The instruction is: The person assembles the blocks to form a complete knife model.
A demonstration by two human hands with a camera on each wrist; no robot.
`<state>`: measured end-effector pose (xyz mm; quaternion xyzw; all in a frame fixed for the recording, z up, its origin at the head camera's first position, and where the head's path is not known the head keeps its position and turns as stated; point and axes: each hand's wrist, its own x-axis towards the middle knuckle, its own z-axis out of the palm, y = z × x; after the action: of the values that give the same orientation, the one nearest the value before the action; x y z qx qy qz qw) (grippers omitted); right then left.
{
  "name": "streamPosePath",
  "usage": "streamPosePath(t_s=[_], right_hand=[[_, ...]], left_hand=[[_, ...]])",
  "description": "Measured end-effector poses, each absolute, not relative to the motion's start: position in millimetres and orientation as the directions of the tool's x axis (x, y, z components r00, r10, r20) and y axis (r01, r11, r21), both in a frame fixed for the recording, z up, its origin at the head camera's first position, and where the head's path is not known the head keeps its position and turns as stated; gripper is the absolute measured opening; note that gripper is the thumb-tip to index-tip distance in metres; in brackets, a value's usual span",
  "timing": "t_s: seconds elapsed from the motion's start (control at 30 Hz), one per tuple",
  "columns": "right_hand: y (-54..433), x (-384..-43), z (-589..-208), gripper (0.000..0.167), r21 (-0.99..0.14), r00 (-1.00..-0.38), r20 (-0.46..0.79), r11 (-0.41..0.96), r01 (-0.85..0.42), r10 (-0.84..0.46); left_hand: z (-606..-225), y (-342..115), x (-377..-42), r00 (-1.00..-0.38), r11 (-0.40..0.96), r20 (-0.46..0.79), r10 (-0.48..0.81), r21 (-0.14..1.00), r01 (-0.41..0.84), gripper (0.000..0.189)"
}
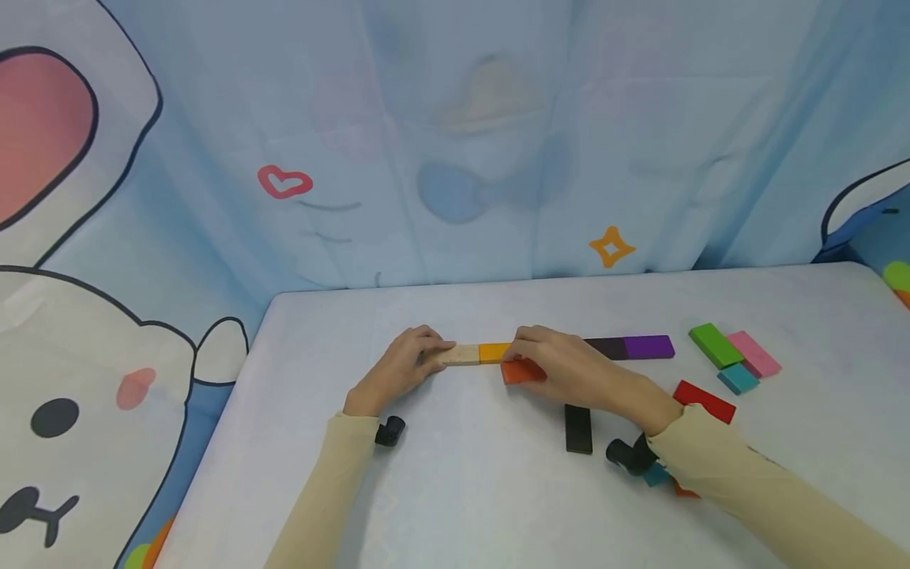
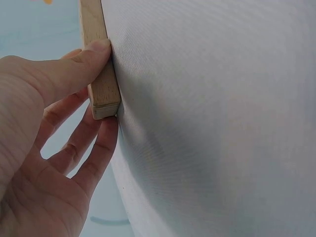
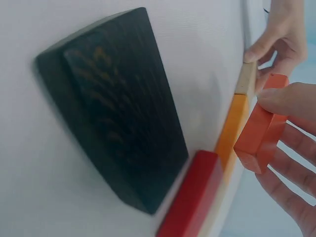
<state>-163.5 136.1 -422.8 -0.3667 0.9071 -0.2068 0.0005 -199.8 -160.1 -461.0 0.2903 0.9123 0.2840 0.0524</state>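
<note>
My left hand [image 1: 404, 365] pinches the end of a plain wooden block [image 2: 104, 84], thumb on one side and fingers on the other. That block is the left end of a row on the table, followed by a yellow-orange block [image 1: 494, 353], with a black block [image 1: 606, 348] and a purple block [image 1: 649, 347] at the right end. Between thumb and fingers, my right hand [image 1: 579, 371] grips an orange-red block [image 3: 264, 123], held close over the near side of the row. The right hand hides the row's middle in the head view.
A dark block [image 3: 116, 106] lies nearer me, beside a red block [image 3: 192, 195] along the row. To the right lie green [image 1: 716, 345], pink [image 1: 755, 354], teal [image 1: 738, 378] and red blocks [image 1: 704, 401]. Another teal block [image 1: 656, 475] shows partly under my right forearm. A printed curtain [image 1: 498, 158] hangs behind.
</note>
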Motion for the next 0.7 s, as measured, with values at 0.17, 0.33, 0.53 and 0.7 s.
streamPosePath(t_s=[0.17,0.33,0.53,0.7], right_hand=[[127,-169,-431,0.032,-0.389,-0.741,0.136,0.652,-0.650,-0.657],[123,-173,-436,0.033,-0.382,-0.747,0.141,0.660,-0.647,-0.650],[122,-174,-442,0.034,-0.380,-0.752,0.125,0.669,-0.638,-0.647],[122,-174,-445,0.034,-0.369,-0.757,0.128,0.677,-0.636,-0.641]], left_hand=[[-460,-158,-199,-0.836,0.682,0.059,0.546,0.548,0.485,0.037],[-459,-158,-198,-0.836,0.682,0.055,0.546,0.550,0.482,0.038],[-459,-159,-198,-0.832,0.673,0.057,0.551,0.560,0.484,0.038],[-460,-160,-199,-0.826,0.666,0.069,0.559,0.555,0.498,0.038]])
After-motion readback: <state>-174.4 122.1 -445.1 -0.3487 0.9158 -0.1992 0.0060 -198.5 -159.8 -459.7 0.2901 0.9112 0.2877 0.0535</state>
